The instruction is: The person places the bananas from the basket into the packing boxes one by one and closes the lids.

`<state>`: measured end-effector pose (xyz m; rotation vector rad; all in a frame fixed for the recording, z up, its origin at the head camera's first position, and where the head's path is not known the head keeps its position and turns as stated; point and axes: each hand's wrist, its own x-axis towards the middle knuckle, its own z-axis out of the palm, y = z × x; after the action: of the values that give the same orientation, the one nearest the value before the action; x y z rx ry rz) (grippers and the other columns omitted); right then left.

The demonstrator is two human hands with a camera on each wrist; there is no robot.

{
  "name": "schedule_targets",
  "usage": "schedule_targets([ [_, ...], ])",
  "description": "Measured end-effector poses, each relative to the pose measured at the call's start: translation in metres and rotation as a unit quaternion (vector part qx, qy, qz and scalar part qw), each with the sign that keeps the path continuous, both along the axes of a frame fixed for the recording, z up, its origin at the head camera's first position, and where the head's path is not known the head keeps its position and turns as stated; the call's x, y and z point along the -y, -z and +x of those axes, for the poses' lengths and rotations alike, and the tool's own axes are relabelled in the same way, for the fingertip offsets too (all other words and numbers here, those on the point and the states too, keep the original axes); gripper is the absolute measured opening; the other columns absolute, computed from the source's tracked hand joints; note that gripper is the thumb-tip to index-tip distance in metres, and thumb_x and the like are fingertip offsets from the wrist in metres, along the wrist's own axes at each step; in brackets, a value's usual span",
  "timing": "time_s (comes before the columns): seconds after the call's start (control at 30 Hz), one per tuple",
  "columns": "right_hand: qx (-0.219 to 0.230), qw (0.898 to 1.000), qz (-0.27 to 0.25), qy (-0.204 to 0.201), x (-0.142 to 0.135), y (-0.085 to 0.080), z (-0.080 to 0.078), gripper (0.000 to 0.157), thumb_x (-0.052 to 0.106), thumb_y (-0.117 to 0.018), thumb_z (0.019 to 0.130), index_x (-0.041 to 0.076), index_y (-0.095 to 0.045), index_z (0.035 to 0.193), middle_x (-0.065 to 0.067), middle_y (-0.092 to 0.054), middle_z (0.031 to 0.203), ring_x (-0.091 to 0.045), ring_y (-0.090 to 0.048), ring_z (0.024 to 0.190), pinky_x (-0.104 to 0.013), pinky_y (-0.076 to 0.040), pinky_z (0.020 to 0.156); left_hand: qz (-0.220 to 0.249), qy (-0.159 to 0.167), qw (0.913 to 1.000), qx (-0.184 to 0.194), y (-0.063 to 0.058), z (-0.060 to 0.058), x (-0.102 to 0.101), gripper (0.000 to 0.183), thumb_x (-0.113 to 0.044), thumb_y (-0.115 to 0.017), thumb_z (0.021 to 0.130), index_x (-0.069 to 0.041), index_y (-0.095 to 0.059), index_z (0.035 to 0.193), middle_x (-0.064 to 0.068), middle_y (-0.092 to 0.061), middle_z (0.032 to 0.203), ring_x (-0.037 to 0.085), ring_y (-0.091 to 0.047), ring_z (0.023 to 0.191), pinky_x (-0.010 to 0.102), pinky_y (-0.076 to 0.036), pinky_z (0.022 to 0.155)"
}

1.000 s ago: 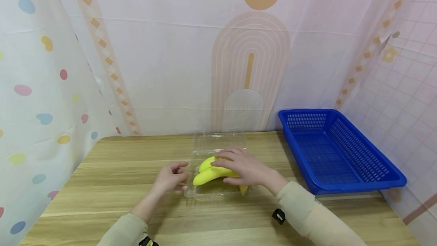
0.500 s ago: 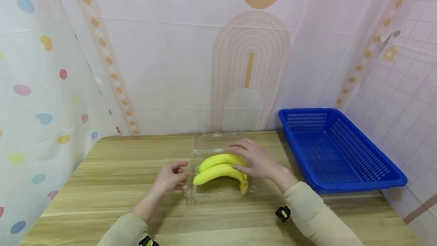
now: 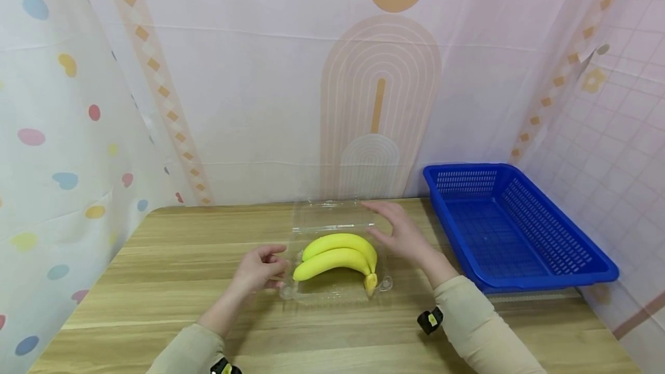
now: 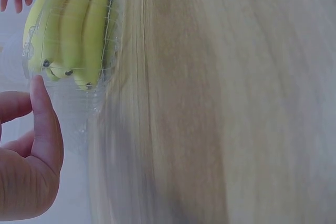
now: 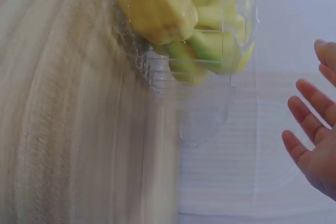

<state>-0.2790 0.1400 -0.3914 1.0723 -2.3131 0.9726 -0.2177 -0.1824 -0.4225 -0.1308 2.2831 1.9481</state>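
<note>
Drawing clear of the bananas (image 3: pixel 336 256), the right hand (image 3: pixel 404 236), fingers apart, leaves them apparently settled in the box (image 3: pixel 332 295) beside the left hand (image 3: pixel 260 269), also parted.

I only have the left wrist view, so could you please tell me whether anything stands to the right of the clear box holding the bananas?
Observer: Yes, the head view shows a blue basket to the right of the clear box.
Operator: Thank you; and where is the stem of the bananas, please?
Observer: The stem lies at the box's front right, on the side near the person.
Operator: I see only some fingers at the top of my view; is the right hand holding anything?
Observer: No, the right hand holds nothing.
</note>
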Motion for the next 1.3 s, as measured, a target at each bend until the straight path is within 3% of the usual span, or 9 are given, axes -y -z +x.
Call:
schedule_targets([
  [0.2,0.078,0.995,-0.064,0.019,-0.004,0.005,-0.007,0.047,-0.003,-0.07,0.089,-0.004,-0.056,0.134,-0.022,-0.063,0.122,-0.037,-0.058,0.111,-0.056,-0.049,0.095,0.002,0.001,1.0,-0.005,-0.001,-0.004,0.005,0.044,0.0,-0.061,0.094,0.013,-0.05,0.135,0.011,-0.055,0.093,0.02,-0.06,0.076,0.03,-0.06,0.061],
  [0.43,0.193,0.969,-0.139,0.061,-0.005,0.009,-0.012,0.042,0.001,-0.065,0.094,-0.005,-0.054,0.135,-0.026,-0.062,0.123,-0.039,-0.058,0.112,-0.056,-0.05,0.094,-0.006,-0.011,0.9996,-0.024,-0.009,-0.016,0.015,0.048,-0.009,-0.062,0.096,0.013,-0.048,0.136,0.012,-0.06,0.097,0.015,-0.06,0.075,0.028,-0.06,0.065],
  [0.77,0.253,0.942,-0.185,0.116,-0.008,0.016,-0.021,0.04,0.005,-0.061,0.098,-0.005,-0.053,0.136,-0.028,-0.061,0.123,-0.038,-0.057,0.114,-0.047,-0.047,0.1,0.009,-0.031,0.9995,-0.001,-0.015,-0.036,0.019,0.05,-0.016,-0.062,0.099,0.009,-0.047,0.139,0.013,-0.059,0.115,0.019,-0.065,0.092,0.03,-0.059,0.081],
  [1.0,0.333,0.908,-0.226,0.111,-0.008,0.018,-0.025,0.046,0.009,-0.056,0.101,-0.005,-0.045,0.143,-0.029,-0.053,0.133,-0.039,-0.053,0.121,-0.05,-0.05,0.099,0.04,-0.038,0.9983,0.019,-0.02,-0.051,0.016,0.052,-0.016,-0.06,0.1,0.01,-0.042,0.142,0.018,-0.052,0.129,0.024,-0.062,0.106,0.032,-0.057,0.089],
  [1.3,0.391,0.875,-0.271,0.092,-0.005,0.023,-0.034,0.049,0.006,-0.052,0.102,-0.012,-0.036,0.145,-0.036,-0.045,0.137,-0.045,-0.047,0.126,-0.054,-0.045,0.103,0.093,-0.047,0.9933,0.051,-0.02,-0.071,0.016,0.056,-0.017,-0.06,0.1,0.005,-0.037,0.147,0.016,-0.049,0.135,0.029,-0.054,0.121,0.04,-0.046,0.105],
])
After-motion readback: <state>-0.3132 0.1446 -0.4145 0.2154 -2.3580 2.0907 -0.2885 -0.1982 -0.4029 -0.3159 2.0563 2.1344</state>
